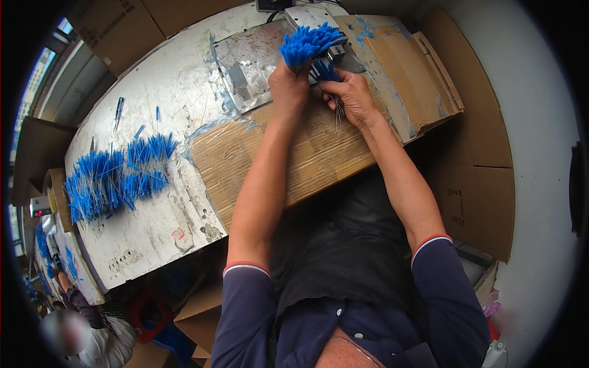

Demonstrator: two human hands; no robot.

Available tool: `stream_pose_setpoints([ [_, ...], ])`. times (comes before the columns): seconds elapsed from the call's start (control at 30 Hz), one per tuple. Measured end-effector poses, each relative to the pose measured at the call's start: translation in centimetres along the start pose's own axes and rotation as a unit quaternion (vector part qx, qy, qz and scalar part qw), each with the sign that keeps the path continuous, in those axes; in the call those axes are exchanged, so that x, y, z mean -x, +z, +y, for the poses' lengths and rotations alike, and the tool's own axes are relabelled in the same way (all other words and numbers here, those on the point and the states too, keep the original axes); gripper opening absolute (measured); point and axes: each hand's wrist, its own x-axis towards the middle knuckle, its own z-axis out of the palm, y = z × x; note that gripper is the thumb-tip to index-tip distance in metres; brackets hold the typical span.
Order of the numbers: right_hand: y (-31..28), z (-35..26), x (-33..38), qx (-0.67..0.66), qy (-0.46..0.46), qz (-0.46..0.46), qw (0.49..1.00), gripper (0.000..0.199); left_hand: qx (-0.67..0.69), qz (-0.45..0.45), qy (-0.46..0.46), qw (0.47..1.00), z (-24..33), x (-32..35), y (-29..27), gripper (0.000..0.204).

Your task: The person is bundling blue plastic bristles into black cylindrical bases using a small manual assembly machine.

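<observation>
My left hand (288, 87) is closed round a thick bundle of thin blue-ended wires (308, 44), their blue ends fanning out above the fist. Close beside it, my right hand (353, 97) pinches a smaller bunch of blue-ended wires (325, 70), with pale thin stems hanging below its fingers. Both hands are over the far edge of a cardboard sheet (245, 161), near a metal plate (250, 61). Part of a small machine (336, 51) shows behind the bundles; the hands and wires hide the rest.
A wide heap of similar blue-ended wires (116, 175) lies on the left of the white worktable (165, 227). Behind it lies a pen (118, 113). A folded cardboard piece (408, 80) covers the table's right end. Another person (104, 334) sits at lower left.
</observation>
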Motion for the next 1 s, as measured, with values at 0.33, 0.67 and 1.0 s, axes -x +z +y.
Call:
stream_pose_setpoints([
  [0.33, 0.1, 0.8, 0.4, -0.053, -0.026, 0.031, 0.998, 0.017, -0.01, 0.024, 0.035, 0.999, 0.5, 0.1, 0.3, 0.025],
  [0.67, -0.5, 0.4, -0.1, -0.03, -0.068, 0.124, 0.99, 0.017, -0.03, 0.067, 0.048, 0.996, 0.2, 0.0, 0.3, 0.021],
  [1.0, -0.1, 0.1, -3.3, 0.073, -0.113, 0.245, 0.96, 0.008, -0.03, 0.075, 0.008, 0.997, 0.1, -0.1, 0.1, 0.019],
])
